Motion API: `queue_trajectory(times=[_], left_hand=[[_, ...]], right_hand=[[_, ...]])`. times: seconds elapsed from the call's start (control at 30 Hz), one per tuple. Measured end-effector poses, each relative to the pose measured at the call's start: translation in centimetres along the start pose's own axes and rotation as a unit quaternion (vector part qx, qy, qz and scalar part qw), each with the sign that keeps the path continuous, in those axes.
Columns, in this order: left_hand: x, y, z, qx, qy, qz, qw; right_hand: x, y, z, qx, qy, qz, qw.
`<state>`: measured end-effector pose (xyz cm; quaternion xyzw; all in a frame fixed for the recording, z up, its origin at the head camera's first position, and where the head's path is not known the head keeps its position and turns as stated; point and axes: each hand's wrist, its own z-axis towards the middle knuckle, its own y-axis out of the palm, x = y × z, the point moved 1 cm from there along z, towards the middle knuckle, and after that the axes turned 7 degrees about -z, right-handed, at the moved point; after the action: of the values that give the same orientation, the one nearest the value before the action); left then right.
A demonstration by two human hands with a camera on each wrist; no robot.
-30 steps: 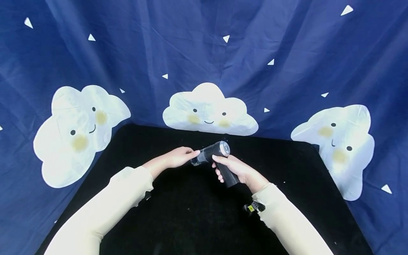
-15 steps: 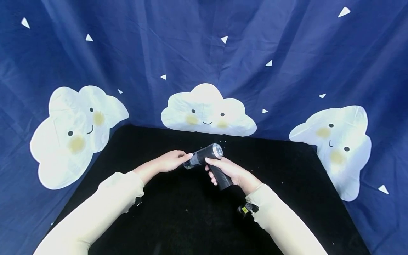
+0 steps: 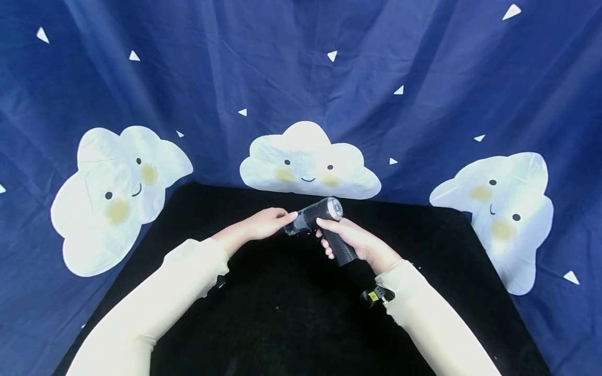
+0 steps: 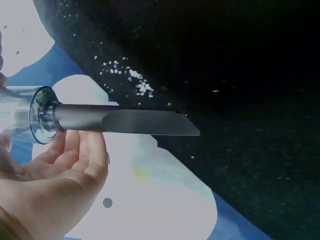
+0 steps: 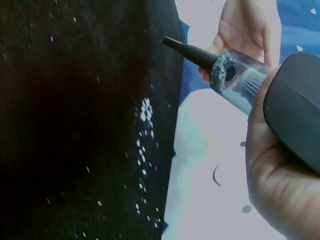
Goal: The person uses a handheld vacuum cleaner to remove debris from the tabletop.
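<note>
A black handheld vacuum cleaner (image 3: pixel 308 216) with a silver-rimmed end is held above the black-covered table (image 3: pixel 282 324). My right hand (image 3: pixel 357 240) grips its handle, thumb along the upper part. With the thumb on top, my left hand (image 3: pixel 265 223) holds the front near the clear dust cup (image 5: pixel 244 75); its fingers lie beneath the cup and nozzle in the left wrist view. Bits of debris show inside the cup. From it extends a dark crevice nozzle (image 4: pixel 130 120) with a slanted tip. Small white bits (image 4: pixel 142 87) lie scattered on the cloth near the nozzle.
A blue curtain (image 3: pixel 282 62) with white smiling clouds (image 3: pixel 308 151) hangs behind the table and along both sides. More white specks (image 5: pixel 142 172) lie in a line near the table's far edge. A small black device sits at the right wrist.
Both hands and the vacuum cleaner shifted left and slightly nearer at first, then moved right and farther away. Both hands have kept their hold.
</note>
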<state>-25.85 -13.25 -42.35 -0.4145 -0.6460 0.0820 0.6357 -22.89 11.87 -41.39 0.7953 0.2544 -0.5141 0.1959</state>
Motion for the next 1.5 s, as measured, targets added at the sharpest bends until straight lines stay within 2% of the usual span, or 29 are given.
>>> queue_trajectory(times=[0.2, 0.33, 0.5, 0.83, 0.97, 1.27, 1.5], left_hand=[[0.3, 0.8, 2.4, 0.000, 0.007, -0.010, 0.9999], [0.6, 1.4, 3.3, -0.005, 0.010, -0.025, 0.9996], [0.9, 1.6, 3.5, -0.009, 0.005, -0.040, 0.9991], [0.4, 1.5, 4.2, 0.007, 0.010, -0.057, 0.9983], [0.5, 1.6, 4.1, 0.006, 0.005, -0.061, 0.9981], [1.2, 1.4, 4.0, -0.006, -0.008, -0.038, 0.9992], [1.8, 1.8, 5.2, 0.000, 0.001, -0.043, 0.9991]], right_hand=[[-0.6, -1.6, -0.4, 0.019, 0.004, -0.018, 0.9997], [-0.9, -2.3, -0.7, 0.034, 0.008, -0.037, 0.9987], [-1.3, -2.5, -0.7, 0.039, 0.008, -0.059, 0.9975], [-1.7, -2.3, -0.5, 0.055, -0.003, -0.090, 0.9944], [-1.7, -2.2, -0.5, 0.054, 0.003, -0.083, 0.9951], [-1.3, -2.6, -0.4, 0.041, 0.019, -0.044, 0.9980], [-1.4, -3.5, -0.8, 0.069, 0.007, -0.055, 0.9960]])
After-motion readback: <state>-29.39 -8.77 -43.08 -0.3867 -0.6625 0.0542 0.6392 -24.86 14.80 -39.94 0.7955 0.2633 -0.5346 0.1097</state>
